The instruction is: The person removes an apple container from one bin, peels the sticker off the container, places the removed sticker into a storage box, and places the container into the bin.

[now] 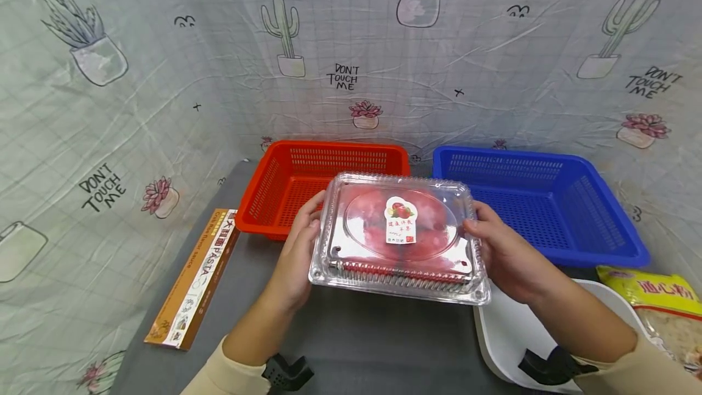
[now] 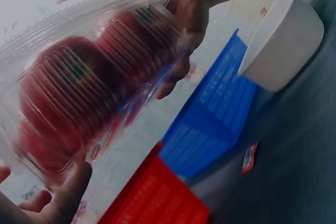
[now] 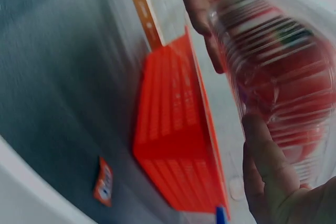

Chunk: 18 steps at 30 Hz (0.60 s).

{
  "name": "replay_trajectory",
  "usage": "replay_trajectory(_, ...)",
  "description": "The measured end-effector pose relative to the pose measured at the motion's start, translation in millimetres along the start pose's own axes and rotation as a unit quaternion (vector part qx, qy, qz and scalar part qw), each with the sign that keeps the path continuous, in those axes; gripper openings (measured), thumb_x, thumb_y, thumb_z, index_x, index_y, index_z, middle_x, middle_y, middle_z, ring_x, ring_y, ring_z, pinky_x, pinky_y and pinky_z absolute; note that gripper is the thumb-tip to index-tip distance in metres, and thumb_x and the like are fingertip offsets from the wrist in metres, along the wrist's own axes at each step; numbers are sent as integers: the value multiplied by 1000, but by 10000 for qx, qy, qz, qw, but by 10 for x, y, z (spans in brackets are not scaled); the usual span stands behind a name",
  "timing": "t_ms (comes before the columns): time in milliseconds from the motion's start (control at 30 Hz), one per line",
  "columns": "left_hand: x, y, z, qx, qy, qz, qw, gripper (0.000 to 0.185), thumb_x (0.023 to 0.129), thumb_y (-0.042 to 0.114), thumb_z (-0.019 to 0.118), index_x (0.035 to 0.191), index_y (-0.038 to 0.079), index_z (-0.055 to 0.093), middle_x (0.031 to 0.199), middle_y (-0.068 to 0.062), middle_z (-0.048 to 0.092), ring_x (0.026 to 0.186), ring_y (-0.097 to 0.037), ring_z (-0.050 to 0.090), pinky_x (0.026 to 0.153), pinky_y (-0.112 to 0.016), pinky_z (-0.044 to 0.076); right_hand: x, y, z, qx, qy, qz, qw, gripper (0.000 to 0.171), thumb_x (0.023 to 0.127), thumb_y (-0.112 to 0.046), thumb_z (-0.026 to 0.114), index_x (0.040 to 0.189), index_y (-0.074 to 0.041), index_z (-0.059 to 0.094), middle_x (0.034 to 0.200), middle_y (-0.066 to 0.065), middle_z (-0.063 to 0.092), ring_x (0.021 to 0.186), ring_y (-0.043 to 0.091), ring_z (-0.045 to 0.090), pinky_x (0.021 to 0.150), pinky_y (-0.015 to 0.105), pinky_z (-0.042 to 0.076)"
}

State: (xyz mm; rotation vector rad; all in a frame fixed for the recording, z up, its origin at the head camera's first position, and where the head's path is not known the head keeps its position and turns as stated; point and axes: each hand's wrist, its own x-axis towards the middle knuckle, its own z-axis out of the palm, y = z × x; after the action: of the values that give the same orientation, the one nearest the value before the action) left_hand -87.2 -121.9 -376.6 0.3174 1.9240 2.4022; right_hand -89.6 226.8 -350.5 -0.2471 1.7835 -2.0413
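A clear plastic clamshell box [image 1: 397, 236] with red fruit inside and a sticker on its lid is held above the grey table, in front of the red basket [image 1: 323, 185]. My left hand [image 1: 296, 252] grips its left edge and my right hand [image 1: 507, 252] grips its right edge. The left wrist view shows the box [image 2: 89, 82] from below, with my left hand's fingers [image 2: 63, 198] under it. In the right wrist view the box [image 3: 283, 72] is blurred, my right thumb [image 3: 265, 161] against it.
A blue basket [image 1: 540, 206] stands to the right of the red one. A long pasta box [image 1: 194, 276] lies at the table's left edge. A white bowl [image 1: 515, 328] and a yellow packet [image 1: 663, 309] sit at the front right. A small red tag [image 2: 249, 158] lies on the table.
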Motion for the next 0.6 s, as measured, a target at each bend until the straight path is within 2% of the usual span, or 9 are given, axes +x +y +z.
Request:
replay_trajectory(133,-77,29,-120,138,45,-7,9999,53,112,15,34,163,25,36,145,-16,46,124,-36,56,91,-37,60,-1,42,153,-142,169,18,9998,57,113,-37,45,161,-21,19,148,15,48,125,29,62,97,47,57)
replay_trajectory(300,-207,52,-231,168,246,-19,9996,53,111,12,34,163,22,38,145,-15,48,121,-34,61,89,-37,62,25,77,310,-388,232,1,9990,63,113,-38,48,164,-14,20,150,27,43,120,35,65,93,52,60)
replay_trajectory(467,-374,111,-361,216,408,-56,9989,51,113,14,34,162,24,38,146,-15,49,117,-34,66,87,-42,63,70,94,443,-312,87,81,9994,66,111,-38,53,163,-12,22,142,28,49,111,38,71,86,58,62)
replay_trajectory(600,-485,204,-463,264,449,-1,9986,49,115,16,32,163,22,36,146,-18,48,116,-31,65,87,-41,63,145,104,561,-221,-1,94,9997,66,109,-37,56,162,-12,25,139,26,54,108,36,73,84,58,62)
